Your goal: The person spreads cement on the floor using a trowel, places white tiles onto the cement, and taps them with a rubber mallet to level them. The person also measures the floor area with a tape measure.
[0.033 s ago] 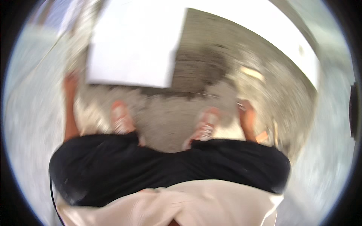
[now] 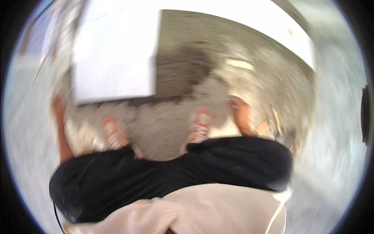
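A flat white panel (image 2: 117, 58) with straight edges lies in front of me, left of the middle. My left hand (image 2: 58, 104) hangs low beyond my left knee, apart from the panel's near left corner; motion smears its fingers. Outside my right shoe, my right hand (image 2: 238, 106) reaches down close to the grey ground. Its fingers point forward and seem bent, but blur hides whether they hold anything. Between the panel and my right hand is a dark, damp-looking patch (image 2: 183, 66) of rough ground.
A long white surface (image 2: 269, 29) curves across the far side. Beyond my right hand lie a pale strip (image 2: 239, 64), an orange-brown piece (image 2: 263, 128) and a thin stick (image 2: 276, 121). My orange shoes (image 2: 200, 124) stand apart on the ground. Pale blue-grey floor (image 2: 335, 128) borders the right.
My view has turned, so the panel, the ground and both shoes sit farther left in the picture. Both hands shift left with them; the left appears lower. No grasp or release is visible.
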{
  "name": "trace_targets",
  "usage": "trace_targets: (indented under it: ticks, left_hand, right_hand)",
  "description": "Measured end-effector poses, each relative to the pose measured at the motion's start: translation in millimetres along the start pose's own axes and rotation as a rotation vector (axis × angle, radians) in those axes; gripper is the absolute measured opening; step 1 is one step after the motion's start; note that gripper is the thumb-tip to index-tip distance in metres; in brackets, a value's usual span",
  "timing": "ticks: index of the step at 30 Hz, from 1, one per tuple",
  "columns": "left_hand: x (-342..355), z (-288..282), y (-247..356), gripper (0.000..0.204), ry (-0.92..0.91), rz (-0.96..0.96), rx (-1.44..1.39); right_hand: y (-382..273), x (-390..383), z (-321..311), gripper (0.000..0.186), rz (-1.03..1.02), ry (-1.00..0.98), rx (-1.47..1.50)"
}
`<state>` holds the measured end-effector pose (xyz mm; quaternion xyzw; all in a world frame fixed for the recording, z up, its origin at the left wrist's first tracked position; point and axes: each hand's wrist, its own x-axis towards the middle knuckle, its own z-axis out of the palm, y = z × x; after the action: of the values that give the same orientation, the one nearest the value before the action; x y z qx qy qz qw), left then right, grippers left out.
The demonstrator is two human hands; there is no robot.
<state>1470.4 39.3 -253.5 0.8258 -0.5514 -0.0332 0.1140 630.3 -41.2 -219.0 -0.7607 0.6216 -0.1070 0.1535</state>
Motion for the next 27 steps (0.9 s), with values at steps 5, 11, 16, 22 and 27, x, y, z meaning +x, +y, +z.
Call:
trace_targets:
  ticks: [5,11,16,22,27]
  left_hand:
    - [24,-53,-113,0.023,0.225,0.256,0.269]
    - [64,-139,-70,0.05,-0.085,-0.22,-0.226]
    - [126,-225,-55,0.055,-0.145,0.079,0.17]
    - [120,-224,95,0.049,-0.039,0.168,0.238]
    - [98,-231,186,0.048,-0.269,0.08,0.229]
  right_hand:
    - [-21,-62,27,0.014,0.233,0.225,0.387]
    - [35,-192,6,0.013,0.758,0.51,0.212]
    - [187,-197,34,0.02,0.88,0.645,0.19]
    - [444,-172,-39,0.061,0.749,0.148,-0.221]
    - [479,-127,-33,0.086,1.268,0.266,0.462]
